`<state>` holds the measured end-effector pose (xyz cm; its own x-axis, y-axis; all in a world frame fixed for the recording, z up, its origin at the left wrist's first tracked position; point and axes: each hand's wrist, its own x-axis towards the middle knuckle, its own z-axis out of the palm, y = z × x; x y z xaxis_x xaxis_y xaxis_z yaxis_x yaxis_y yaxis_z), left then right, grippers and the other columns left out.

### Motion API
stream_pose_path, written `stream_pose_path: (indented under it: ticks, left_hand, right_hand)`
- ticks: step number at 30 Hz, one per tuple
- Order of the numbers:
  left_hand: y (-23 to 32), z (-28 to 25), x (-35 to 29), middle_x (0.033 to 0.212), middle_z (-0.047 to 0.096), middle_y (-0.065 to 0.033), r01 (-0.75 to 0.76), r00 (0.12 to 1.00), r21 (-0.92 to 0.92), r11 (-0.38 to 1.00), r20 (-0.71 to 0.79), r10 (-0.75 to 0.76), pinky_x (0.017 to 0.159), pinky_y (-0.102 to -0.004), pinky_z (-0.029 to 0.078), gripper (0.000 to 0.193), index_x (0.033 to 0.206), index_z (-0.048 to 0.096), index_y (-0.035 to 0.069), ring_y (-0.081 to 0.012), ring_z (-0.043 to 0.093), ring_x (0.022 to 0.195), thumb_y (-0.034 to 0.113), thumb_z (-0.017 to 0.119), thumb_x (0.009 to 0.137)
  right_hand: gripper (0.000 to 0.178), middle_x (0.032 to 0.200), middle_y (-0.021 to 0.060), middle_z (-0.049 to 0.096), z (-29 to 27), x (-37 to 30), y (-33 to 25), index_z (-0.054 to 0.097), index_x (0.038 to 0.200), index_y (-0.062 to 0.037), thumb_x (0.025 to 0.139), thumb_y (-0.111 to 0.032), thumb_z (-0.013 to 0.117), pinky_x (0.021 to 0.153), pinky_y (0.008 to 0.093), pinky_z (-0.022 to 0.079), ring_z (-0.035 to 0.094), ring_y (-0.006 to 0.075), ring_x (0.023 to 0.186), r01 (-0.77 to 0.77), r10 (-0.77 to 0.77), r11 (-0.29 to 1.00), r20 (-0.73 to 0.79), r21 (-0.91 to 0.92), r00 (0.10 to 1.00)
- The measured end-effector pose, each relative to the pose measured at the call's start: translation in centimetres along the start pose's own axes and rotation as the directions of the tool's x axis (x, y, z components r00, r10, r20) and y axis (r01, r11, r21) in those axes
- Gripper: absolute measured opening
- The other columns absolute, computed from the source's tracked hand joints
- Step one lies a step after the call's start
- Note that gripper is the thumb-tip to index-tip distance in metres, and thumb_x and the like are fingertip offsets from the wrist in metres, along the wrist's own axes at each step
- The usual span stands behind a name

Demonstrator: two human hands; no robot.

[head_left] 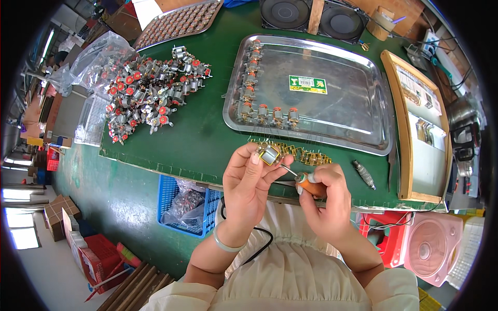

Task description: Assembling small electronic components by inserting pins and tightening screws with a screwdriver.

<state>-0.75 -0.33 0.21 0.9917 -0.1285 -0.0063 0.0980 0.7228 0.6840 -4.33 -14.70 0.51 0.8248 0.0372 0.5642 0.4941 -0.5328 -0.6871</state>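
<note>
My left hand [245, 182] pinches a small silver motor part [269, 155] with a yellow brass-coloured frame around it. My right hand [330, 199] grips a screwdriver [310, 186] by its orange handle. Its thin metal shaft points left toward the motor part; my left fingers partly hide the tip, so contact cannot be told. Just beyond my hands, several brass-coloured frames [314, 158] lie in a row along the table's near side. Behind them stands a shiny metal tray [337, 116], with small motors [249, 79] lined along its left side and near left corner.
Loose motors with red ends [150, 96] are heaped on the green table [197, 140] at left, beside a plastic bag [104, 57]. A second full tray [179, 23] lies at the back. A metal cylindrical tool [364, 174] and a wooden-framed box [404, 129] lie right.
</note>
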Motion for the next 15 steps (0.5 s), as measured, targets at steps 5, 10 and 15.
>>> stream_pose_path:
  ticks: [5,10,15]
  left_hand:
    - [0.2,0.0,-0.1,0.094,0.060,-0.0127,0.026,0.999,0.036,0.999,0.027,-0.027,0.074,-0.0313,0.053,0.019,0.104,0.046,0.000,-0.0278,0.061,0.090,0.015,0.043,0.091]
    - [1.1,-0.6,0.1,0.092,0.060,-0.0132,0.201,0.959,0.110,0.973,0.183,-0.218,0.073,-0.0335,0.054,0.022,0.103,0.046,-0.001,-0.0285,0.062,0.086,0.017,0.044,0.091]
    - [1.2,0.2,-0.2,0.085,0.059,-0.0124,0.300,0.920,0.226,0.927,0.189,-0.344,0.069,-0.0360,0.055,0.022,0.097,0.048,-0.003,-0.0240,0.063,0.077,0.017,0.046,0.090]
  right_hand:
    - [0.036,0.075,0.0092,0.043,-0.2,-0.3,0.2,0.043,0.093,-0.0026,0.064,0.013,0.056,0.044,0.0279,0.040,0.049,0.0178,0.061,-0.284,0.280,0.953,0.053,0.107,0.958]
    - [0.033,0.066,0.0022,0.046,-1.8,1.0,0.4,0.049,0.100,0.0006,0.069,0.007,0.061,0.041,0.0225,0.035,0.046,0.0079,0.058,-0.487,0.390,0.737,0.294,0.469,0.873]
    - [0.030,0.072,0.0033,0.056,-1.7,1.6,0.1,0.051,0.105,0.0060,0.081,-0.008,0.060,0.040,0.0191,0.034,0.042,0.0040,0.047,-0.604,0.590,0.227,0.386,0.764,0.709]
